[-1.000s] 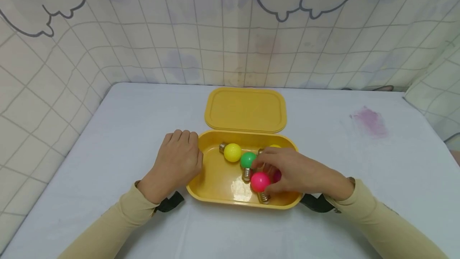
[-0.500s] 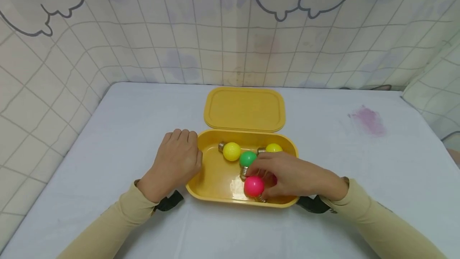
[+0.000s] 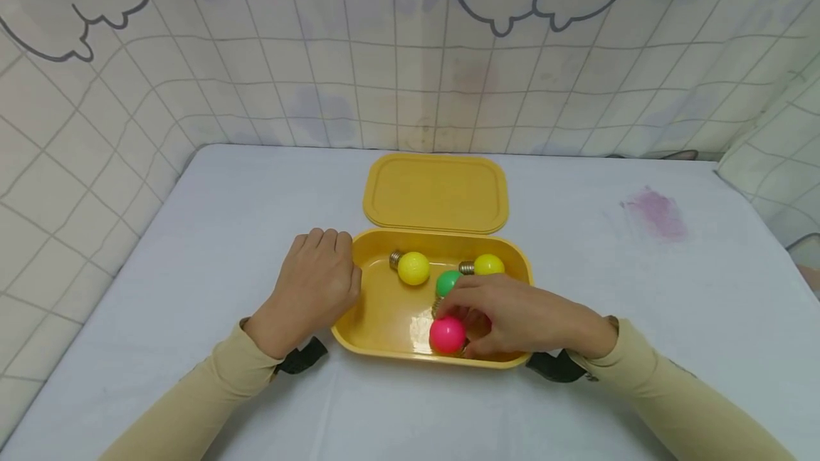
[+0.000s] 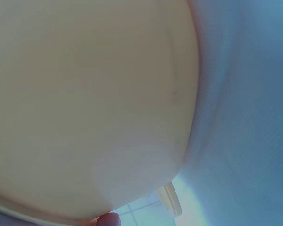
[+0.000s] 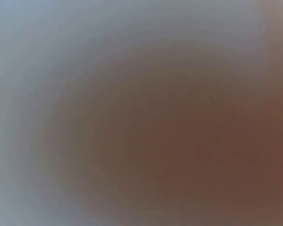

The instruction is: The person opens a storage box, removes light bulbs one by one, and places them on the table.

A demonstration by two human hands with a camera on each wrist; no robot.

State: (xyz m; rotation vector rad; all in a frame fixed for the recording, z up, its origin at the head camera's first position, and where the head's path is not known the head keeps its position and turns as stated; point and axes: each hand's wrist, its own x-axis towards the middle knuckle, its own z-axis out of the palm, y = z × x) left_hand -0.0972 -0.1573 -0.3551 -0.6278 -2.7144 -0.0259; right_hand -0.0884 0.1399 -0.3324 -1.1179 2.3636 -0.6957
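Note:
In the head view, my left hand (image 3: 318, 279) grips the left rim of a yellow plastic box (image 3: 384, 329). The left wrist view shows the box wall (image 4: 94, 103) up close and a fingertip at its rim. My right hand (image 3: 512, 315) reaches down into the box's right half, fingers and thumb curled around a pink light bulb (image 3: 447, 335). A green bulb (image 3: 448, 282) lies just beyond its fingers, partly covered. Farther back in the box are two yellow bulbs (image 3: 413, 269), one left and one right. What lies under the right palm is hidden. The right wrist view is blurred.
Behind the box a yellow lid (image 3: 435, 193) lies flat on the white-covered table (image 3: 269, 191). A pink stain (image 3: 656, 213) marks the cloth at the right. Grid-patterned fabric (image 3: 307, 77) hangs around the back and sides.
My right hand has shifted slightly left and toward me, and the pink bulb has moved left with it. The green bulb has turned a little. The right yellow bulb is uncovered. My left hand stays put.

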